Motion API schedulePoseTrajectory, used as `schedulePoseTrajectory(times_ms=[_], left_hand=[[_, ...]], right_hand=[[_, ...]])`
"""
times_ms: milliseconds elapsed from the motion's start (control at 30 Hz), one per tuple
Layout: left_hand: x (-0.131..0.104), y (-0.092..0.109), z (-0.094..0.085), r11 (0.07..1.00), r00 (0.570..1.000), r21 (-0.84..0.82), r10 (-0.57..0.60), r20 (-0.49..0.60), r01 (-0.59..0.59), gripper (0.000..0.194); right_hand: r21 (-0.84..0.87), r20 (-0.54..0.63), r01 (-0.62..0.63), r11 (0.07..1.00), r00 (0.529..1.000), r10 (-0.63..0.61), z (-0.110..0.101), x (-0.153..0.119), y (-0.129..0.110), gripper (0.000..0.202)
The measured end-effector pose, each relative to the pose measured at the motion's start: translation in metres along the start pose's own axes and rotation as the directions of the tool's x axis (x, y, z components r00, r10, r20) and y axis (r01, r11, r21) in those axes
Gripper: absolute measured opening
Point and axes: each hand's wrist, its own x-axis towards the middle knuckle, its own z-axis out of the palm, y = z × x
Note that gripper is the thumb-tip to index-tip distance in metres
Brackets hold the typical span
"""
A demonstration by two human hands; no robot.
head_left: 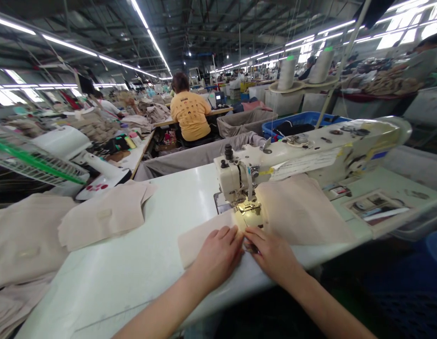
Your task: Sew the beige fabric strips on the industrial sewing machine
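1. Pale green worktop (162,226), glossy, runs beneath everything close by; faint ruler-like markings near its front edge are too blurred to read.
2. Left hand (218,254): fingers bent and held together, tips on a strip of beige cloth (199,240) just in front of the needle area.
3. Right hand (273,252): thumb and fingers curved, tips just beside the left hand's, next to a wider beige panel (303,214). Whether either hand pinches the cloth, I cannot tell.
4. Beige pieces (101,214) lie at the left, well apart from the hands.
5. Behind the hands stands a cream sewing machine (236,181). Its paper sheet (306,165) carries lines of writing, illegible at this size; a small blue display (379,154) sits farther right.
6. White fan (63,143), left; two thread cones (286,74), right.
7. Beyond, a seated person in an orange printed shirt (190,115), back turned.
8. Strip lights (148,21) cross the dark roof.
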Motion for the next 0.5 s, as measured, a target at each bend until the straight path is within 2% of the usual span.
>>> schedulePoseTrajectory(times_ms=[100, 233, 333, 500], left_hand=[[-0.001, -0.002, 0.002, 1.000, 1.000, 0.008, 0.012, -0.015, -0.012, 0.027], [0.001, -0.008, 0.007, 0.997, 0.996, -0.071, 0.035, -0.083, -0.041, 0.025], [0.008, -0.018, 0.010, 0.992, 0.992, -0.115, 0.032, -0.123, -0.046, 0.023], [0.022, -0.040, 0.010, 0.987, 0.992, -0.154, 0.029, -0.120, -0.047, 0.021]], right_hand=[[-0.049, 0.033, 0.018, 0.999, 0.999, -0.016, 0.001, -0.001, 0.000, 0.037], [-0.063, 0.086, 0.017, 0.998, 0.996, -0.011, -0.001, 0.004, 0.001, 0.035], [-0.061, 0.100, -0.010, 0.998, 0.995, 0.016, -0.006, 0.017, 0.002, 0.030], [-0.034, 0.104, -0.021, 0.999, 0.994, 0.024, -0.013, 0.043, 0.002, 0.026]])
